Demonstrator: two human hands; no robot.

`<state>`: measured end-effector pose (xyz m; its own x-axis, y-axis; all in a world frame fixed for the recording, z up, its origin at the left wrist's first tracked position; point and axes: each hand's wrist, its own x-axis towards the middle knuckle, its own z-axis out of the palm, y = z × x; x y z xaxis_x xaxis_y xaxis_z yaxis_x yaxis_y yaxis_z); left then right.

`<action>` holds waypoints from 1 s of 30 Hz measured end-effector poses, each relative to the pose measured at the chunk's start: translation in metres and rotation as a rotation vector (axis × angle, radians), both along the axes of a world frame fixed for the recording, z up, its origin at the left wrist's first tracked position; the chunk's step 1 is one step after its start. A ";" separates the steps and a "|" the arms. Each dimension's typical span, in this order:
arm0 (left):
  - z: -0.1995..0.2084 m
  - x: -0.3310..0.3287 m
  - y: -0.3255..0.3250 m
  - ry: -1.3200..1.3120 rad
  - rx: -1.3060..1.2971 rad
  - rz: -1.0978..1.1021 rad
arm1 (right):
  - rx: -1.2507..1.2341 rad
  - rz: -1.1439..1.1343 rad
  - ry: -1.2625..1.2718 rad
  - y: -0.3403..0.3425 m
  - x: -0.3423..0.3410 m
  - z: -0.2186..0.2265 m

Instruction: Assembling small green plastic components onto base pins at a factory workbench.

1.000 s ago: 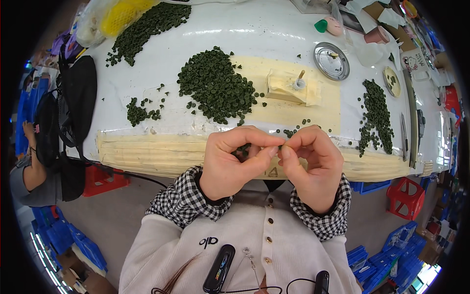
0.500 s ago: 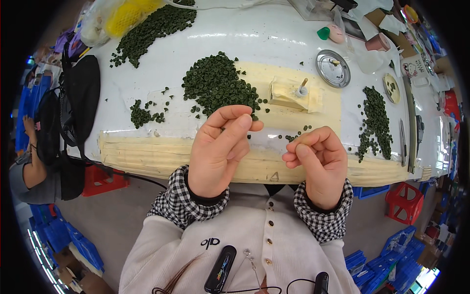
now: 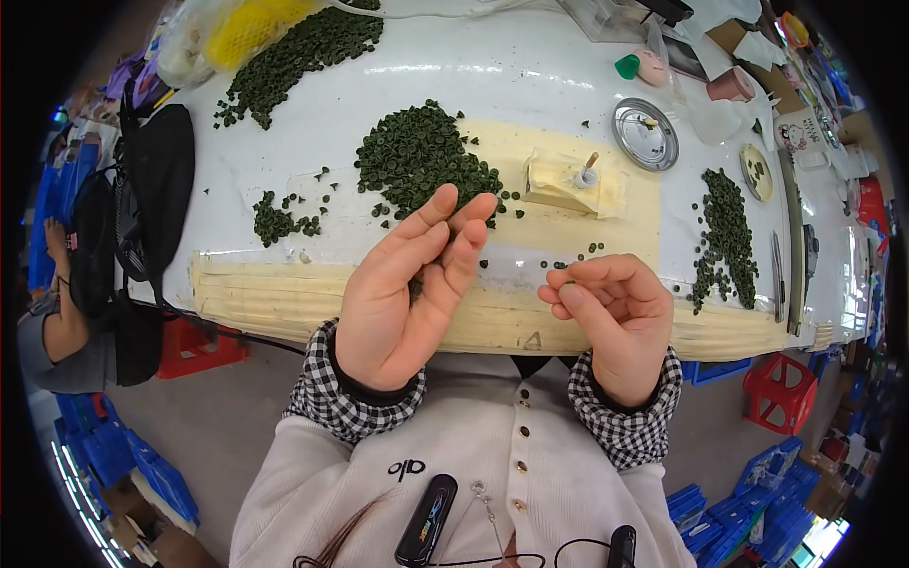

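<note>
1. Middle pile: on the table, beyond the left hand.
2. Left pile: left of that hand.
3. Block: on a sheet, beyond the right hand.
4. Dish: beyond that hand, farther than the block.
5. Right pile: right of the right hand.

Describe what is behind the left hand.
Past the left hand, the large pile of green pieces shows, partly covered by it; the yellowish table edge shows on either side. Whatever the hand covers cannot be seen.
</note>
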<state>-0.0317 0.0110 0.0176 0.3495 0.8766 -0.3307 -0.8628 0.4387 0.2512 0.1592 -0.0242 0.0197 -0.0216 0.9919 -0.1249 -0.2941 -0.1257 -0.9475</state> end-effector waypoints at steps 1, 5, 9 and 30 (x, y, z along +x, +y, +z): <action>-0.002 0.000 0.000 -0.020 0.001 -0.028 | 0.016 0.002 0.001 0.000 0.001 -0.001; -0.006 0.005 -0.002 0.052 0.001 -0.147 | 0.017 -0.022 -0.031 -0.002 0.001 0.002; -0.012 0.010 -0.004 0.044 0.113 -0.312 | 0.102 -0.027 -0.058 -0.002 0.005 0.000; -0.008 0.018 -0.005 0.139 0.043 -0.345 | 0.048 -0.041 -0.037 -0.003 0.010 0.002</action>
